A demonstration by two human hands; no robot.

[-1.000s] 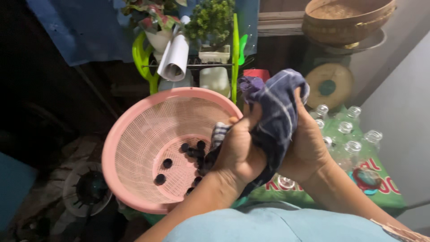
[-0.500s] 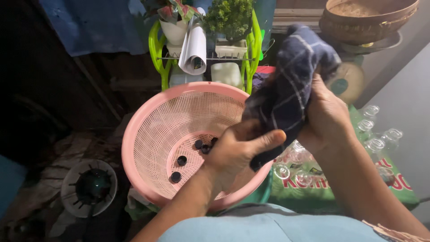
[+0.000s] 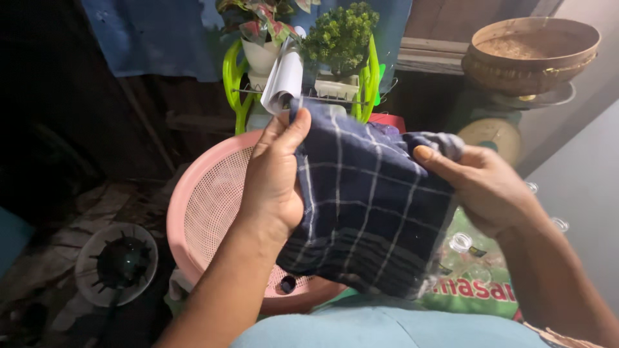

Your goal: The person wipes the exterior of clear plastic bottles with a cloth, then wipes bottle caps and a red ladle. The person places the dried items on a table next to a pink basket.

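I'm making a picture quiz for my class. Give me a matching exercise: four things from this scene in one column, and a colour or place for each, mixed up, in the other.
Things:
1. cloth
2. basket
3. woven bowl
4. rack

Descriptions:
A. pink, full of small holes
B. bright green, holding potted plants
C. dark blue with pale checks, held by the left hand and right hand
D. tan, up at the top right

Pairs: 1-C, 2-A, 3-D, 4-B
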